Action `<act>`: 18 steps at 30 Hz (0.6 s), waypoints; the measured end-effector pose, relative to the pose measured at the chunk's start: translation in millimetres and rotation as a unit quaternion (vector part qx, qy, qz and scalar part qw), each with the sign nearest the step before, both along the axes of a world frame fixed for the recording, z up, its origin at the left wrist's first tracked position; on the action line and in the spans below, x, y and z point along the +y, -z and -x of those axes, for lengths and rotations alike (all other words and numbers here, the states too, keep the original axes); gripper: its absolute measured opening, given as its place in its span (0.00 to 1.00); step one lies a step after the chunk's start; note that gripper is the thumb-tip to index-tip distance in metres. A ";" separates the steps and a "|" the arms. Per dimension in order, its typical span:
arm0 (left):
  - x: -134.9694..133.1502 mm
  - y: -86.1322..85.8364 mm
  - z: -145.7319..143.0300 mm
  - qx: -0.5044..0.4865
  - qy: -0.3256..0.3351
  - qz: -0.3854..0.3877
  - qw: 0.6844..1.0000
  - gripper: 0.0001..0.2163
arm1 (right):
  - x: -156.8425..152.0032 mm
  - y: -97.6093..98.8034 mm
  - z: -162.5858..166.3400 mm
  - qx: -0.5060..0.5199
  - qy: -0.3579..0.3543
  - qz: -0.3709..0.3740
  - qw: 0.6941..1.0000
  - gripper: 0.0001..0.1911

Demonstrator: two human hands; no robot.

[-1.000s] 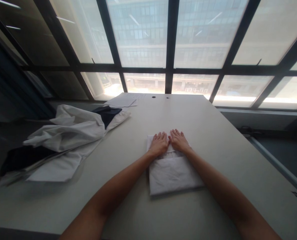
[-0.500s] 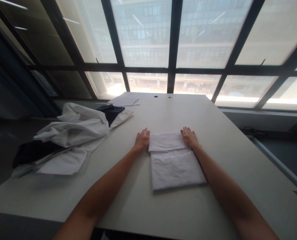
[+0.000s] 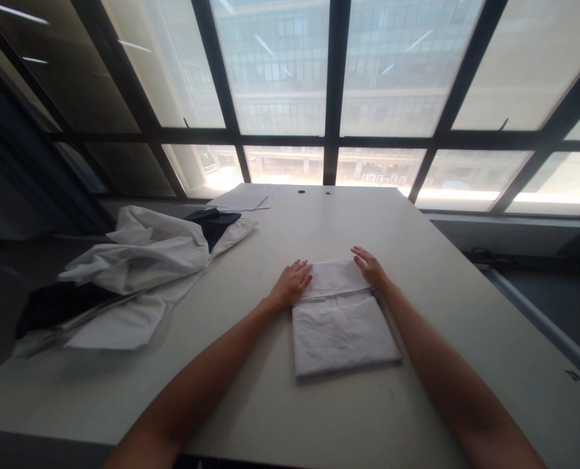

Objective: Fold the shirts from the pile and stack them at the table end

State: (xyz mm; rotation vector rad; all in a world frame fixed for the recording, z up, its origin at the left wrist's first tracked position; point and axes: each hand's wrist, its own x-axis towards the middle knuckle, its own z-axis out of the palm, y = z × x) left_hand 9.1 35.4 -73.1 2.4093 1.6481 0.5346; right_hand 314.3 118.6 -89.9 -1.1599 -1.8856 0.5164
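A white cloth garment (image 3: 344,333), folded into a flat rectangle, lies on the white table (image 3: 250,417). Its far part is turned over as a band, with a narrow gap across the middle. My left hand (image 3: 293,281) rests on the far left corner of that band, fingers extended and slightly spread. At the far right corner, my right hand (image 3: 369,266) touches the edge of the cloth with its fingers apart. Neither hand has cloth gripped between its fingers. What kind of garment it is, I cannot tell.
On the left of the table is a loose heap of white cloth (image 3: 160,251) with dark cloth (image 3: 68,303) among it. Paper sheets (image 3: 243,198) lie at the far left end, near two small holes. Large windows (image 3: 284,71) stand beyond the table.
My left hand has moved right and inward, from beside the folded cloth onto its far left corner. My right hand's fingers have lifted slightly at the far right corner. The view has shifted a little.
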 end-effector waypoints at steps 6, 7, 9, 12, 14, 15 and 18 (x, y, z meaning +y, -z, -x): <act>4.4 -0.7 5.1 0.007 -0.059 -0.010 0.998 0.22 | -5.2 1.9 7.6 -0.174 -0.050 0.004 0.983 0.26; 6.1 -0.8 6.9 0.005 -0.068 -0.010 0.998 0.21 | -4.8 3.5 7.5 -0.197 -0.032 0.010 0.980 0.26; 10.7 -2.0 12.7 -0.024 -0.096 -0.016 0.995 0.20 | -3.2 6.4 5.4 -0.216 0.019 0.017 0.976 0.25; 18.7 -7.4 25.7 -0.108 -0.166 -0.054 0.979 0.19 | 0.9 8.0 -1.9 -0.187 0.083 0.014 0.979 0.23; 21.4 -12.6 32.7 -0.148 -0.194 -0.093 0.965 0.18 | 4.0 7.5 -7.8 -0.141 0.117 0.007 0.983 0.23; 21.2 -15.2 33.9 -0.157 -0.190 -0.114 0.962 0.18 | 5.3 6.9 -10.4 -0.115 0.136 0.005 0.984 0.23; 13.6 -21.6 25.6 -0.156 -0.101 -0.157 0.970 0.19 | 6.2 2.9 -14.8 -0.044 0.176 -0.003 0.983 0.24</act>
